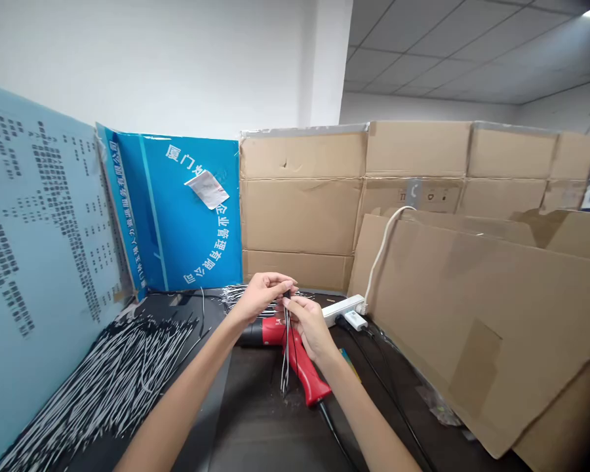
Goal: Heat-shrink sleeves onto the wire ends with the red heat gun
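Both my hands meet above the dark table, around the upper end of a small bunch of black and white wires. My left hand pinches the dark top of the bunch between thumb and fingers. Just below it, my right hand grips the same wires, whose free ends hang down. Behind and under the hands lies a red heat gun with a black nozzle end to the left and a cord at its handle. Exactly what sits between the fingertips is too small to make out.
A big pile of black and white wires covers the left side, with more wires at the back. A white power strip with plugs stands behind on the right. Cardboard panels and a blue board wall the table.
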`<state>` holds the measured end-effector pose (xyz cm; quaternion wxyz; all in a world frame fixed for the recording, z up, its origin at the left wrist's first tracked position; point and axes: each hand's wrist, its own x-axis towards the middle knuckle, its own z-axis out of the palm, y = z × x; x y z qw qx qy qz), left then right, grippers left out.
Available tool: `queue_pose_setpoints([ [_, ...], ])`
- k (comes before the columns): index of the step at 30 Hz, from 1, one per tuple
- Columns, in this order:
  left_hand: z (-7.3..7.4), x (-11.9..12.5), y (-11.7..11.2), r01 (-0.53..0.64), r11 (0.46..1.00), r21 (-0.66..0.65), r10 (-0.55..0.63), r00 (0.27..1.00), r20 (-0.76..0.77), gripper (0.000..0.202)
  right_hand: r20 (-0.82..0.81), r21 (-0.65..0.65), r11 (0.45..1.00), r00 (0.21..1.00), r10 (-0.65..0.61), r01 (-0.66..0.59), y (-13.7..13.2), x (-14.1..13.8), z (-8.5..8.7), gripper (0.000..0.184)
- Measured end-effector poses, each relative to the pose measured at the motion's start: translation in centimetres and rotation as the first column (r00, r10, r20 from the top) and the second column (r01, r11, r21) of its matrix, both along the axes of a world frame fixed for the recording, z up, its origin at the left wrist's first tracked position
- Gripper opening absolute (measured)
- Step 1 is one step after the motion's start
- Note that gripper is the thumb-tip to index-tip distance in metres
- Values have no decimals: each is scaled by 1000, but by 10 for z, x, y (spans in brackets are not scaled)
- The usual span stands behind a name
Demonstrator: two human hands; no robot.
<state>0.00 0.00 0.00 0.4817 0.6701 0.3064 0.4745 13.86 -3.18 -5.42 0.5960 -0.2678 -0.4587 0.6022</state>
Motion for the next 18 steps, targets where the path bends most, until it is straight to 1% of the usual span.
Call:
queue_pose_setpoints([
  [3,-1,2,-2,-10,1000,-21,10,1000,-4,40,-27,4,1000,1000,-13,13,1,0,-2,33],
  [9,-1,6,-3,20,999,-40,-20,1000,-6,40,-58,21,1000,998,-19,21,6,0,-8,33],
  [12,1,3,-3,44,997,-60,-44,999,-5,39,-62,45,998,997,-47,50,6,-1,-8,33],
  [15,4,-3,-3,67,994,-86,-69,997,-25,40,-67,36,998,996,-57,60,5,-2,-9,32],
  [18,7,-9,-1,12,995,-94,-16,999,-46,45,-58,27,998,997,-59,61,5,-1,-11,30],
])
